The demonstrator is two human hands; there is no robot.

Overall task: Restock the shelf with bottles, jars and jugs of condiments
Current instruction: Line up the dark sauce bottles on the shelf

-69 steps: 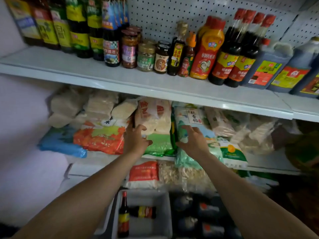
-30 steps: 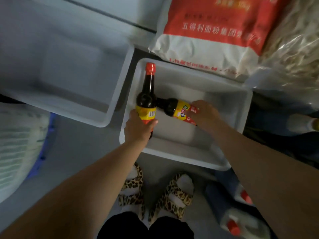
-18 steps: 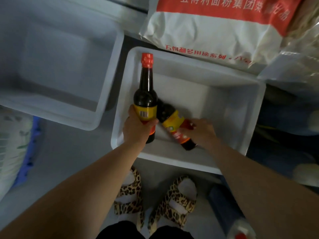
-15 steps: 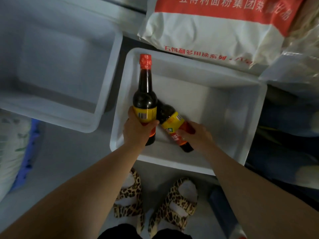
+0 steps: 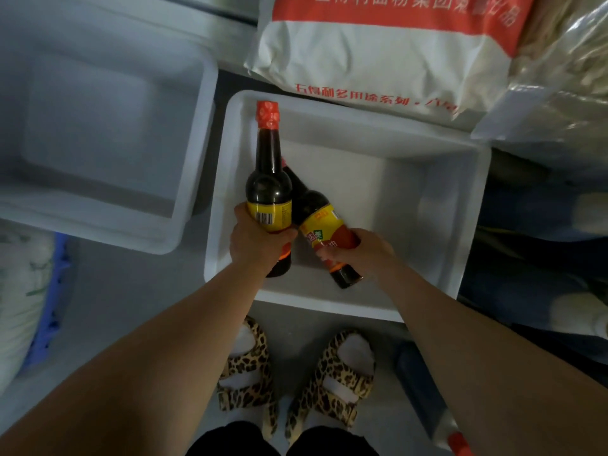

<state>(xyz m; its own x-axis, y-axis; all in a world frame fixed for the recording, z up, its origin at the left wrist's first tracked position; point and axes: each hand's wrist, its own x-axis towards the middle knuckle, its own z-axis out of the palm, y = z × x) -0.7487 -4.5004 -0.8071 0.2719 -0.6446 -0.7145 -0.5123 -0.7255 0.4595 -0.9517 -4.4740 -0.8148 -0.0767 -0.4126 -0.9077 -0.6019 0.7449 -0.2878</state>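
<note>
Left hand [image 5: 255, 240] gripping red-capped dark bottle [image 5: 268, 179], right hand [image 5: 363, 253] gripping second yellow-labelled bottle [image 5: 324, 230]

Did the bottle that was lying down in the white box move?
Yes. The right hand has lifted the lying bottle off the white bin's floor, swinging it alongside the other bottle.

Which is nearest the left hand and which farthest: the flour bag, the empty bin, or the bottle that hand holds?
From the left hand:
1. Bottle, gripped in that hand.
2. Empty bin, just to its left.
3. Flour bag, at the top, beyond the other bin.
</note>
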